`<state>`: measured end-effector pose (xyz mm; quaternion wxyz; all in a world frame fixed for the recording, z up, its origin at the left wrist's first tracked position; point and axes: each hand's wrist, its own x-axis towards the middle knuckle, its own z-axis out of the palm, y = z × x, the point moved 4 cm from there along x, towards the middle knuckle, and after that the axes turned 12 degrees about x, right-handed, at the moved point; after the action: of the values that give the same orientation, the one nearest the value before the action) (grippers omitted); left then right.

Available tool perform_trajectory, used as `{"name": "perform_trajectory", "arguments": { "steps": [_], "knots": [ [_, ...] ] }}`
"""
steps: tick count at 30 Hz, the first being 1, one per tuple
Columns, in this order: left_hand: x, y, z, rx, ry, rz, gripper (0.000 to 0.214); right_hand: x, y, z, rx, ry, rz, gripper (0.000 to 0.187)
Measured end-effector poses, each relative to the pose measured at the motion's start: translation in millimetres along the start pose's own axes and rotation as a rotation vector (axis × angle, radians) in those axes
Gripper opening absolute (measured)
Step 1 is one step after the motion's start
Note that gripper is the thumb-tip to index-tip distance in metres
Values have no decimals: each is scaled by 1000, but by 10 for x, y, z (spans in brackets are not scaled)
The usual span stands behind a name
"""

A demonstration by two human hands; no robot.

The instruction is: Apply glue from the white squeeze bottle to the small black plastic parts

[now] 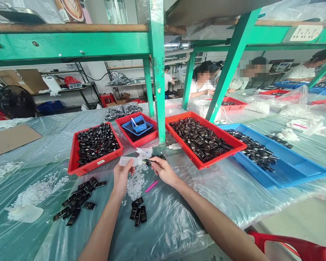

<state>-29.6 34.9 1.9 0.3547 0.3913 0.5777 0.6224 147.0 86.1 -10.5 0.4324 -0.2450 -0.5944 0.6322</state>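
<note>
My left hand [122, 175] is closed around a translucent white squeeze bottle [129, 161], lying nearly level with its tip pointing right. My right hand [163, 169] pinches a small black plastic part [149, 162] at the bottle's tip; whether the two touch I cannot tell. Beneath my hands lies a heap of small clear-white bits [136, 183]. A pink pen-like tool [151, 186] rests just right of that heap. Several glossy black pieces [138, 212] lie nearer me, and a larger group of black pieces [78, 197] is spread to the left.
Red trays [93, 167] [206, 165] of black parts flank a green post [159, 90]. Behind, another red tray [136, 141] holds small blue trays [138, 127]. A large blue tray [293, 166] is at right. White bits [35, 194] lie left. People sit across the table.
</note>
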Motion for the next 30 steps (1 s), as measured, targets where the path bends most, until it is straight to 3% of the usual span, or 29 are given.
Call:
{"name": "perform_trajectory", "arguments": {
  "steps": [30],
  "knots": [
    [-14, 37, -4, 11, 23, 21, 39, 8, 9, -4, 36, 10, 5, 29]
  ]
}}
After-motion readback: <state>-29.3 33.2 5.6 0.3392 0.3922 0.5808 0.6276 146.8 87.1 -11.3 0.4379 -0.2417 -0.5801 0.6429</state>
